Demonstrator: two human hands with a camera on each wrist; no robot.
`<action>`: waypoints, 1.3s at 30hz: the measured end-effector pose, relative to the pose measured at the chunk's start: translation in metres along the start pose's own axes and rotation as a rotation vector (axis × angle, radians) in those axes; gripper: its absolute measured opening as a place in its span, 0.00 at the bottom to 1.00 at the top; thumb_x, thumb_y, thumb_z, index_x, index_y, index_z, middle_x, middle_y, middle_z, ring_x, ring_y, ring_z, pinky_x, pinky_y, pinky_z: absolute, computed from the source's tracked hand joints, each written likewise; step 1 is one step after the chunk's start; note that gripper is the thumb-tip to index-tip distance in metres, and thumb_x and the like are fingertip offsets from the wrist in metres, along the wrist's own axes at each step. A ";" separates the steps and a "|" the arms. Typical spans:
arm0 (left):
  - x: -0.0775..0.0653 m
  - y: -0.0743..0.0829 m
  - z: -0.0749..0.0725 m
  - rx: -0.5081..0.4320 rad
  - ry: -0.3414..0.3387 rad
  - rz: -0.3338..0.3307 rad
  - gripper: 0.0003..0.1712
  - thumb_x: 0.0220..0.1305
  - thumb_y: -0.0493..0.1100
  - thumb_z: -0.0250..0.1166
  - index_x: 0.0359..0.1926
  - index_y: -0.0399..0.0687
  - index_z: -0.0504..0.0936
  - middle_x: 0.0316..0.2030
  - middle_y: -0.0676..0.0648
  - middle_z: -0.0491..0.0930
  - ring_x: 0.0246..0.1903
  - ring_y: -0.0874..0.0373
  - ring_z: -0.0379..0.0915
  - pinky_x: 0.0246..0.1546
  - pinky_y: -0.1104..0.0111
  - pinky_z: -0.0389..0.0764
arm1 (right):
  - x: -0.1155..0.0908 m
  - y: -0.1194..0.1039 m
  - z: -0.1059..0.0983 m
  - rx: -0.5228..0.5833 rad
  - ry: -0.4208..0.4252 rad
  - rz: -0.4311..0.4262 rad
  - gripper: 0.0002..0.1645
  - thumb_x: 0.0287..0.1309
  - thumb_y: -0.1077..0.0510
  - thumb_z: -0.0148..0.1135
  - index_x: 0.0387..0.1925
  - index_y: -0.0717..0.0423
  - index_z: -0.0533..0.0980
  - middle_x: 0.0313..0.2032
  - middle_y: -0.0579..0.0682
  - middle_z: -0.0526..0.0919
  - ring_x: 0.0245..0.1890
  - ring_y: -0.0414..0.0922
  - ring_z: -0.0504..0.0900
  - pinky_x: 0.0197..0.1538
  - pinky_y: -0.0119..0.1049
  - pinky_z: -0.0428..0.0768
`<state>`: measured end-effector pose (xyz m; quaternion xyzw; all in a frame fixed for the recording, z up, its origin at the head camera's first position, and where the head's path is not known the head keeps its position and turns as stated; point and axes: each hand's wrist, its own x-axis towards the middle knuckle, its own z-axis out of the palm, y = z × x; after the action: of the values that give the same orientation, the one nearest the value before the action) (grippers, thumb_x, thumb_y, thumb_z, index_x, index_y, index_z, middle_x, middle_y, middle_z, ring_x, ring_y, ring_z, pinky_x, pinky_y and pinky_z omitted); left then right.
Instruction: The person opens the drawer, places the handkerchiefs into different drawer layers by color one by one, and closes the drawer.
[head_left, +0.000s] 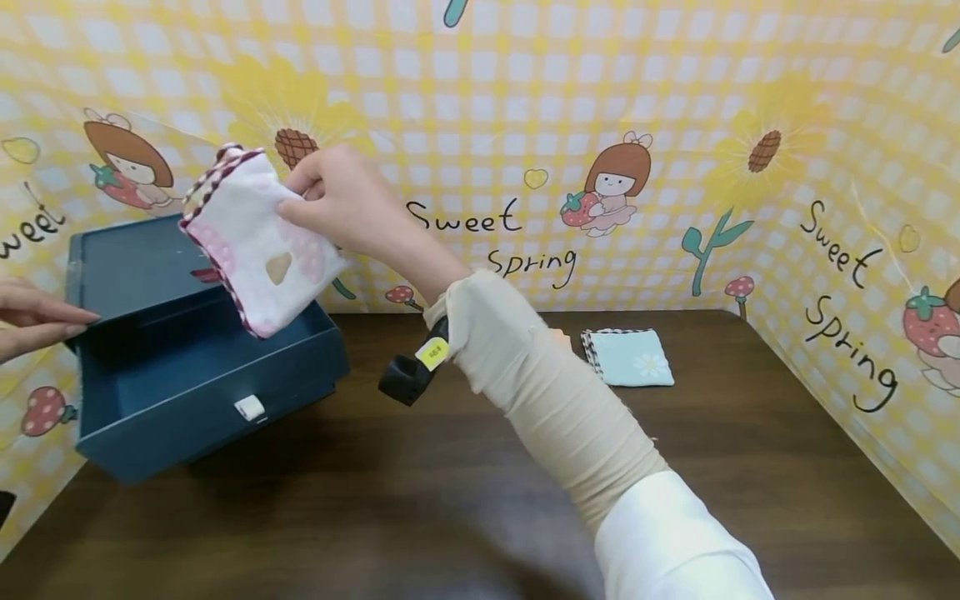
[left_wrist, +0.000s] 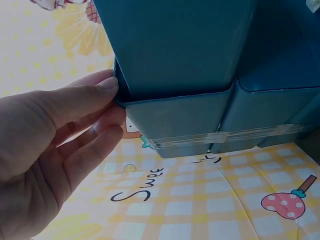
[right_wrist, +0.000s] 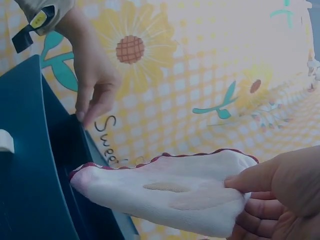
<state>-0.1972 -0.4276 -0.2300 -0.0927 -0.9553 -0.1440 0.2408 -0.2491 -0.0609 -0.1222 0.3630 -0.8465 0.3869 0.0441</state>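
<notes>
A folded white towel point(head_left: 243, 208) with pink patches and a dark red checked trim hangs from my right hand point(head_left: 352, 196). Thumb and fingers pinch it by one edge, over the pulled-out drawer point(head_left: 187, 429) of a dark blue storage box point(head_left: 150, 258). A white pull tab point(head_left: 250, 407) marks the drawer's front, and the visible part of its inside holds nothing. At the left side, my left hand point(head_left: 37, 317) grips the box casing's edge between thumb and fingers. The left wrist view shows that thumb point(left_wrist: 95, 92) right at the casing's corner.
A light blue folded towel point(head_left: 633, 358) with a checked trim lies at the back right of the brown table point(head_left: 480, 500). An orange item point(head_left: 561, 337) peeks out behind my right forearm. Yellow checked sheeting point(head_left: 465, 108) stands behind and beside the table.
</notes>
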 end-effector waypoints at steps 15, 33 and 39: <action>0.003 0.031 -0.011 0.101 -0.059 0.034 0.07 0.47 0.22 0.65 0.31 0.29 0.83 0.23 0.42 0.76 0.17 0.73 0.60 0.20 0.86 0.60 | 0.018 -0.014 0.037 -0.066 -0.165 -0.068 0.09 0.56 0.54 0.62 0.36 0.53 0.84 0.30 0.43 0.81 0.30 0.35 0.73 0.31 0.23 0.69; -0.001 0.030 -0.010 0.103 -0.061 0.013 0.06 0.47 0.23 0.66 0.30 0.28 0.82 0.23 0.40 0.75 0.17 0.74 0.62 0.16 0.83 0.63 | 0.029 -0.019 0.073 -0.075 -0.403 -0.093 0.18 0.59 0.56 0.59 0.14 0.53 0.76 0.14 0.44 0.66 0.14 0.36 0.65 0.24 0.25 0.64; -0.001 0.027 -0.010 0.109 -0.047 0.041 0.08 0.46 0.22 0.65 0.31 0.29 0.83 0.24 0.41 0.75 0.18 0.75 0.59 0.19 0.86 0.60 | 0.037 -0.009 0.072 0.003 -0.486 0.030 0.30 0.60 0.63 0.55 0.06 0.56 0.57 0.08 0.46 0.53 0.08 0.38 0.58 0.19 0.27 0.63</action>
<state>-0.1851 -0.4055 -0.2161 -0.1023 -0.9650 -0.0846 0.2260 -0.2557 -0.1358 -0.1539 0.4327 -0.8371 0.2899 -0.1672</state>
